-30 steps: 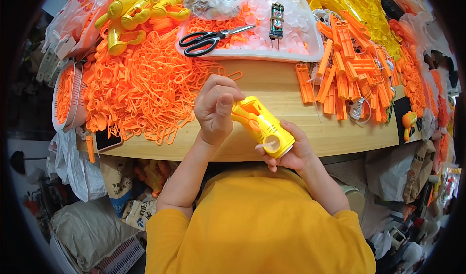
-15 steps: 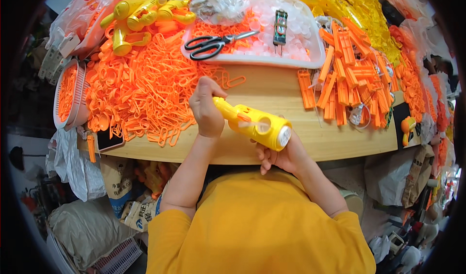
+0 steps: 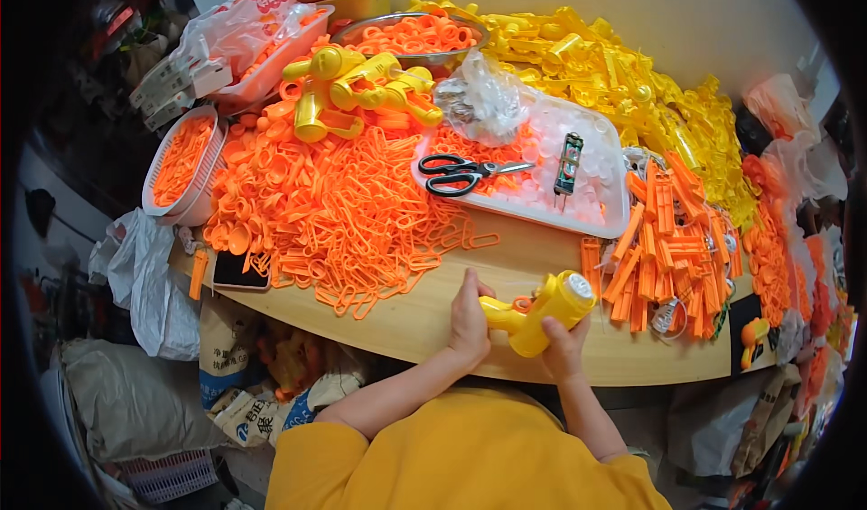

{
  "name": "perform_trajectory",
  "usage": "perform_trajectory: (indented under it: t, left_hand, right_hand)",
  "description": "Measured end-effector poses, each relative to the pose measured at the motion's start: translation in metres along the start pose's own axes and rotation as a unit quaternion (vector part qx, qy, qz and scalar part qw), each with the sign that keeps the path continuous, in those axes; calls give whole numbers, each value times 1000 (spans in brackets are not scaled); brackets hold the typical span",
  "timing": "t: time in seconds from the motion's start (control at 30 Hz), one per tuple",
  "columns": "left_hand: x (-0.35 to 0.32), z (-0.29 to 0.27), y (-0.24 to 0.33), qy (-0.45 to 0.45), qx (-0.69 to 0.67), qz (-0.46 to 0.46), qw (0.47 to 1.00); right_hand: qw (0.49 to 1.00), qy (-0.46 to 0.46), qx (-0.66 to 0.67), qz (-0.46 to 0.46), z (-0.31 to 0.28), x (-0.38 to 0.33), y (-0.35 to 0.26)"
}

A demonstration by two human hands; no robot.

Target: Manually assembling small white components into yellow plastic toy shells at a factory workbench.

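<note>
Both my hands hold a yellow pistol-shaped plastic toy [image 3: 551, 313] over the near edge of the table. My left hand [image 3: 470, 316] is closed round its handle. My right hand [image 3: 565, 351] grips the lower right side of the barrel, thumb against the yellow plastic. The barrel tilts up to the right, showing a round whitish end piece, and a bit of orange shows where handle meets barrel. Several similar yellow toys [image 3: 361, 90] lie on the orange heap at the back left. My palms and some fingertips are hidden.
Orange clips [image 3: 361, 212] spread over the table's left side. Black-handled scissors [image 3: 470, 172] and a green battery holder [image 3: 568, 164] lie in a white tray [image 3: 542, 217]. To the right are piled orange strip-shaped parts [image 3: 664, 248], with yellow parts [image 3: 578, 68] behind. A phone [image 3: 240, 272] lies at the left edge.
The barrel has swung from pointing down right to pointing up right. My right hand now grips it from below right. The whole view has shifted and tilted.
</note>
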State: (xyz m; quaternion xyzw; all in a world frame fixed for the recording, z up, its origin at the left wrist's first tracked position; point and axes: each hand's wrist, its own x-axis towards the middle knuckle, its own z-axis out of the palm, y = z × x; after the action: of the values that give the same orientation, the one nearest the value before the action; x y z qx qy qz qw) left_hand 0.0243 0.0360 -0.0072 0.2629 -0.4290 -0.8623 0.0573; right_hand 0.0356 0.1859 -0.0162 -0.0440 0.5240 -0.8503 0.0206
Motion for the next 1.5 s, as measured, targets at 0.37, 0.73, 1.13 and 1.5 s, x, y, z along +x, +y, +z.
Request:
perform_trajectory:
  t: [0.37,0.73,1.13,1.5]
  left_hand:
    - [5,-3,76,-407,281,134,859]
    - [1,-17,52,-365,153,23,918]
    - [14,-7,70,-359,151,39,920]
    - [49,0,142,-354,448,283,771]
  right_hand:
    - [986,-93,-136,38,-1,12,-24]
    - [983,-68,-154,73,-6,13,-8]
    - [985,-101,-117,78,7,31,-15]
    - [993,-30,-22,114,67,105,-61]
